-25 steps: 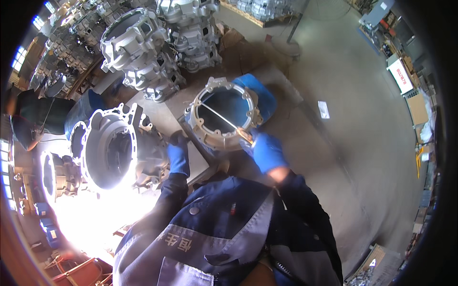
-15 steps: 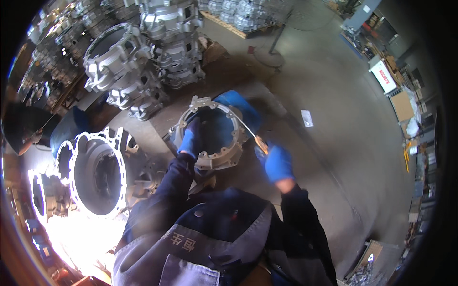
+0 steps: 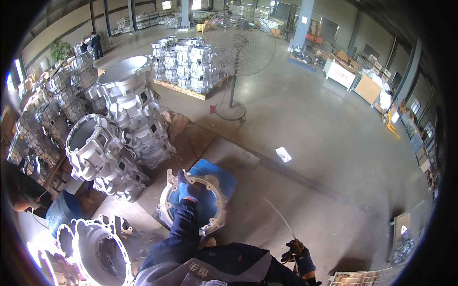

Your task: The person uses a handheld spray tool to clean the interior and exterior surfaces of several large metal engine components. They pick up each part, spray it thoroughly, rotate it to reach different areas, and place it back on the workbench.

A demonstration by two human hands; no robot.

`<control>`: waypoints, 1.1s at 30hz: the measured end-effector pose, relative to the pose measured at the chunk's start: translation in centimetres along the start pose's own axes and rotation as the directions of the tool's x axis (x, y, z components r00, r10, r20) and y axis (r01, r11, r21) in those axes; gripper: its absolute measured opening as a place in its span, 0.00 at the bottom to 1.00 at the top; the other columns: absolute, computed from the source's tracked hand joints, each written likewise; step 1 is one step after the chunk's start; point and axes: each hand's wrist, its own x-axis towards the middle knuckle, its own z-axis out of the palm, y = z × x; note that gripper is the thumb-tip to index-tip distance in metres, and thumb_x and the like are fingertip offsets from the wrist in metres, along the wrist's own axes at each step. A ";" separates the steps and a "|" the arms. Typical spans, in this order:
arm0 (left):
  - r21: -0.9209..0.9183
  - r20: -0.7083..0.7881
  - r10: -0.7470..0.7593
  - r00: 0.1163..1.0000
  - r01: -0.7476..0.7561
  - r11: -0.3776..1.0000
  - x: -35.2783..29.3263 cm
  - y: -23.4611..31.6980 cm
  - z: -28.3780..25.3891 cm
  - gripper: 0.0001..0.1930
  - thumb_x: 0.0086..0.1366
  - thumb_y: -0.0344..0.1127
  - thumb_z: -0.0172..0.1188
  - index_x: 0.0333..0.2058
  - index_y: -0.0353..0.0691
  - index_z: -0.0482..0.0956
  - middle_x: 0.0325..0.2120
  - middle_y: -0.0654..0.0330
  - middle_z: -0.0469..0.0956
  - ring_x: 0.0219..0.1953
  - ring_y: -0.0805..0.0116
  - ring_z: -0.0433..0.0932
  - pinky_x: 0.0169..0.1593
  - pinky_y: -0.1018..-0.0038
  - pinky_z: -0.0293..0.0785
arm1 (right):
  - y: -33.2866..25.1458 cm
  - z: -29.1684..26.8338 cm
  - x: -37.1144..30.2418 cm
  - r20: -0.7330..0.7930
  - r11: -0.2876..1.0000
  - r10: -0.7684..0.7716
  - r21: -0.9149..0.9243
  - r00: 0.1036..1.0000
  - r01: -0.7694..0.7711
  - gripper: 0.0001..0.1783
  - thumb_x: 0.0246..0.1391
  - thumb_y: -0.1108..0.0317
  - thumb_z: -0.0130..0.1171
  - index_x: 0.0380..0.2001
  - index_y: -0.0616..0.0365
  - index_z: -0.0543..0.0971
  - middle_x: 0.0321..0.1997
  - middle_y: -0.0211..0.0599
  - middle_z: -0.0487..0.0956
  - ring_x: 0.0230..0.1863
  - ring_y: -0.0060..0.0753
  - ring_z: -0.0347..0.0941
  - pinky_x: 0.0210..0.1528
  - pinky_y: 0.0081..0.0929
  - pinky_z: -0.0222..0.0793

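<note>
A silver-grey cast metal housing (image 3: 219,209), ring-shaped with bolt bosses around its rim, is in front of me. My left hand (image 3: 188,189), in a blue glove, reaches across its opening and grips the far rim. A blue plastic tub (image 3: 225,179) shows through the ring and behind it. Away to the right, near my body, my right hand (image 3: 300,257) is closed round the handle of a long slim metal tool (image 3: 281,215). The tool's shaft points up and left, apart from the housing; its exact kind is unclear.
Stacked castings (image 3: 136,112) stand at the left, with a brightly lit large casting (image 3: 102,255) at lower left. Another person's hand (image 3: 21,205) shows at the left edge. Farther off are a pedestal fan (image 3: 234,86), a loaded pallet (image 3: 191,90) and a wire crate (image 3: 410,233).
The view has tilted up. My right hand has drawn the tool off the housing's rim, down and to the right. My left hand has shifted from the ring's left inside to its far rim.
</note>
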 end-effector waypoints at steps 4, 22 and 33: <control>0.413 0.029 0.178 0.984 -0.174 0.894 -4.5 9.6 -0.1 0.37 0.57 0.43 0.66 0.61 0.34 0.61 0.51 0.47 0.73 0.54 0.51 0.72 0.59 0.63 0.67 | 4.6 -4.2 2.9 -0.036 0.994 -0.098 -0.053 0.995 0.097 0.24 0.64 0.58 0.57 0.56 0.60 0.67 0.45 0.44 0.78 0.28 0.48 0.81 0.32 0.47 0.83; -0.638 0.382 -0.004 0.924 0.267 0.722 -5.7 19.4 -12.9 0.23 0.72 0.45 0.46 0.54 0.31 0.75 0.50 0.54 0.78 0.52 0.62 0.76 0.59 0.68 0.69 | -8.7 15.9 9.2 0.471 0.962 -0.004 -0.240 0.882 0.132 0.10 0.64 0.64 0.56 0.45 0.55 0.78 0.29 0.28 0.78 0.21 0.20 0.73 0.22 0.24 0.68; -0.031 0.412 0.231 0.882 -0.240 0.970 1.8 10.4 -16.5 0.23 0.77 0.44 0.37 0.59 0.36 0.69 0.53 0.58 0.74 0.54 0.65 0.72 0.60 0.70 0.66 | -8.2 18.6 10.9 0.632 0.899 0.051 -0.366 0.774 0.239 0.16 0.61 0.56 0.57 0.48 0.50 0.77 0.35 0.31 0.76 0.25 0.20 0.73 0.24 0.23 0.72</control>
